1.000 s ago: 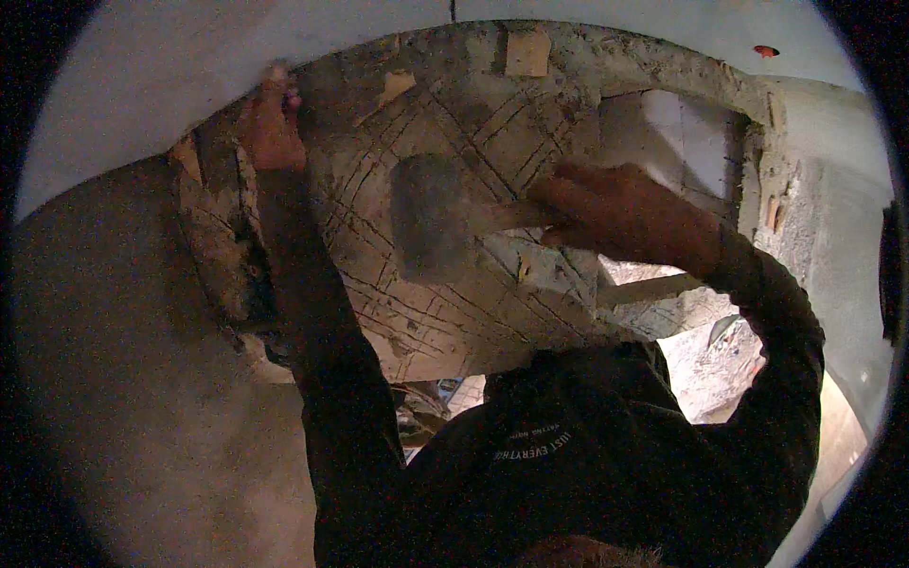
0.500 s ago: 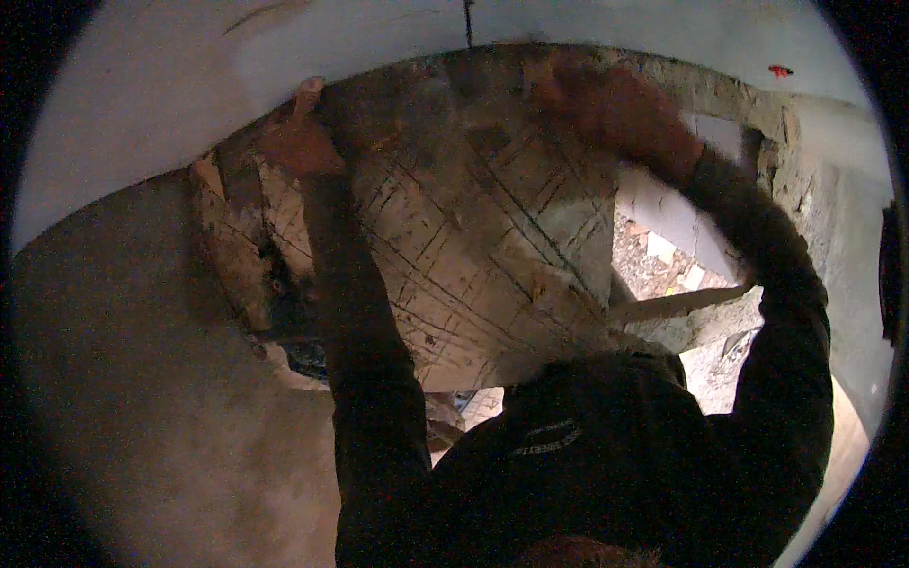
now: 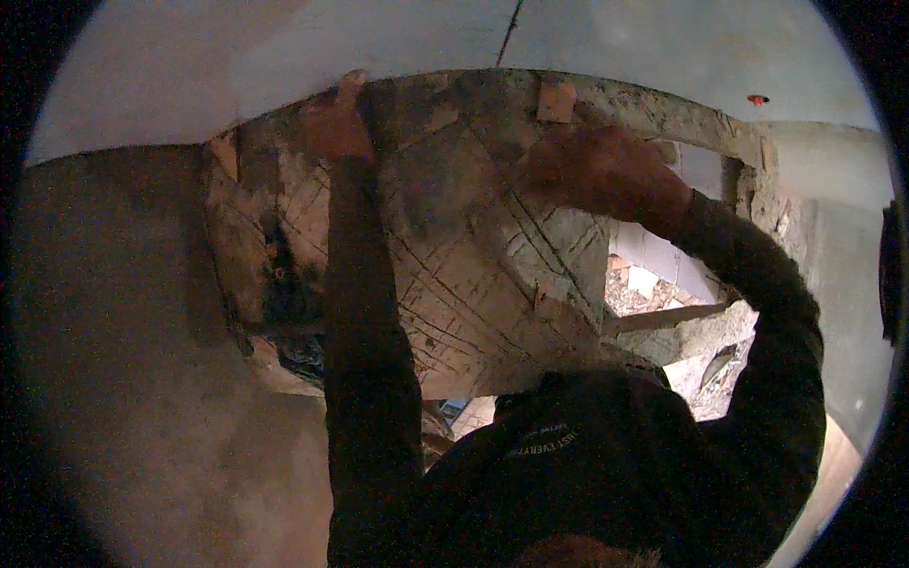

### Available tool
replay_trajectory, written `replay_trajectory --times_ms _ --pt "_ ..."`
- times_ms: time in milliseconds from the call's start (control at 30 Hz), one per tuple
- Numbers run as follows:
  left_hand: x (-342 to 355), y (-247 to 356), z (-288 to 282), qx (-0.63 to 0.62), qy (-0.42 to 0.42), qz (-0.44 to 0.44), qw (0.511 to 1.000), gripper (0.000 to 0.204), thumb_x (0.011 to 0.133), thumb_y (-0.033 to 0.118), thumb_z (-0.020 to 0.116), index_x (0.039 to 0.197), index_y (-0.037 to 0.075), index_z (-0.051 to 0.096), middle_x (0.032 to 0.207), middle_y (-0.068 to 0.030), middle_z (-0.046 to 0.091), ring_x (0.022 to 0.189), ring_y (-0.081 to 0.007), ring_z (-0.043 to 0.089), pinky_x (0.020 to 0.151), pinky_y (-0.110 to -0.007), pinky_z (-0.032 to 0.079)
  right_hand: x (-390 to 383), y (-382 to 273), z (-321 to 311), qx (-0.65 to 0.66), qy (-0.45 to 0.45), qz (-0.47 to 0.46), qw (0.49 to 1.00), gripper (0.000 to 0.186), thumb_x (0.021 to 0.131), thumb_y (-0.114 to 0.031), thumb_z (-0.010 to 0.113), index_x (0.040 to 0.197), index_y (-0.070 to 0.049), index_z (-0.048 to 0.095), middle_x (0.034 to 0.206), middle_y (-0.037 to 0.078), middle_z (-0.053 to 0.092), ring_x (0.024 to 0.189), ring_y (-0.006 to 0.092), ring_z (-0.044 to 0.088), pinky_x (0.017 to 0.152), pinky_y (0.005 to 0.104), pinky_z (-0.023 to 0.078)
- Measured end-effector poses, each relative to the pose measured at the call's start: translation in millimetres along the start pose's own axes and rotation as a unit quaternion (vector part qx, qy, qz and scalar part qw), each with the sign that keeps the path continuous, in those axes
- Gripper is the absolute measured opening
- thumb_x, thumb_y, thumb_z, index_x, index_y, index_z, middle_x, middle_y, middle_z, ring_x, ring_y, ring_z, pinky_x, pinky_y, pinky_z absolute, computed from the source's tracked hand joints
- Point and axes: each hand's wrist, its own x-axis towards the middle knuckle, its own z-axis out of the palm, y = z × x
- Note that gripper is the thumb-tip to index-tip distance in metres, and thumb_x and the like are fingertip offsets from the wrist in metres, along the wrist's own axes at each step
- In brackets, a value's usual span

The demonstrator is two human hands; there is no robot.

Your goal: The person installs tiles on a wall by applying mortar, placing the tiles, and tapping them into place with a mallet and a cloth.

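Note:
My left hand [image 3: 337, 128] is raised against the top of a rough wall [image 3: 454, 275], which is scored with crossing lines. Its thumb points up to where the wall meets the pale ceiling. The thumb stands apart, and I see nothing held in this hand; its other fingers are dim. Lower and to the right, my right hand [image 3: 606, 170] is in front of the wall, its fingers toward the left. Blur and shadow hide whether it grips anything. Just above it, a small orange-brown flat piece [image 3: 557, 101] sits at the wall's upper edge.
An opening [image 3: 653, 279] right of the scored wall shows rubble beyond, with a ledge [image 3: 677, 327] crossing it. A smooth brown wall [image 3: 123, 331] is on the left. From the pale ceiling [image 3: 398, 33] a red fitting [image 3: 757, 99] shows at right; a dark cord [image 3: 511, 33] is near the middle.
My right hand has moved down from the wall's upper edge, and the orange-brown piece now shows above it. My left hand keeps its place at the wall's top while the view has shifted slightly.

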Motion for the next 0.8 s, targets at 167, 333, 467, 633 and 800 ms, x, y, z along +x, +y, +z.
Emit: replay_trajectory --times_ms 167,333,467,633,800 --pt "-10.3 23.0 -2.6 -0.134 -0.033 -0.013 0.990 0.055 0.070 0.032 0.091 0.100 -0.011 0.071 0.101 -0.0210 0.075 0.091 -0.0306 0.069 0.087 -0.045 0.053 3.6 14.9 -0.6 0.009 -0.053 0.079 0.995 0.038 0.100 -0.040 0.059 0.123 -0.010 0.058 0.086 0.014 0.071 0.075 0.0364 0.071 0.065 0.0477 0.058" --pt "-1.1 -7.1 3.2 -0.029 0.018 0.000 0.999 0.060 0.068 0.033 0.094 0.100 -0.011 0.068 0.102 -0.0213 0.074 0.091 -0.0324 0.068 0.088 -0.045 0.053 1.5 -11.2 -1.5 -0.032 0.052 -0.030 0.998 0.042 0.100 -0.043 0.058 0.122 -0.007 0.056 0.085 0.017 0.070 0.073 0.0381 0.070 0.061 0.0482 0.057" --pt "7.9 -30.2 11.7 -0.010 0.017 0.006 1.000 0.068 0.065 0.035 0.096 0.105 -0.011 0.066 0.106 -0.0235 0.072 0.091 -0.0357 0.067 0.088 -0.046 0.053 -6.3 30.8 3.1 -0.014 -0.109 -0.024 0.994 0.040 0.097 -0.045 0.062 0.114 -0.008 0.057 0.095 0.017 0.070 0.075 0.0373 0.071 0.060 0.0468 0.058" --pt "34.8 -85.5 14.5 -0.076 -0.031 -0.055 0.995 0.069 0.064 0.034 0.096 0.108 -0.010 0.066 0.108 -0.0237 0.072 0.098 -0.0384 0.067 0.092 -0.047 0.051 2.1 -10.7 -8.1 -0.019 -0.073 0.036 0.996 0.039 0.099 -0.046 0.058 0.112 -0.009 0.057 0.090 0.016 0.070 0.075 0.0344 0.072 0.061 0.0468 0.058" --pt "-4.4 -10.0 8.8 0.002 0.008 -0.035 0.999 0.069 0.067 0.037 0.093 0.111 -0.008 0.067 0.115 -0.0231 0.071 0.105 -0.0398 0.066 0.093 -0.047 0.050 -7.1 -2.0 1.9 0.000 -0.113 0.125 0.986 0.039 0.097 -0.040 0.060 0.120 -0.009 0.057 0.089 0.014 0.069 0.076 0.0341 0.071 0.064 0.0465 0.058"
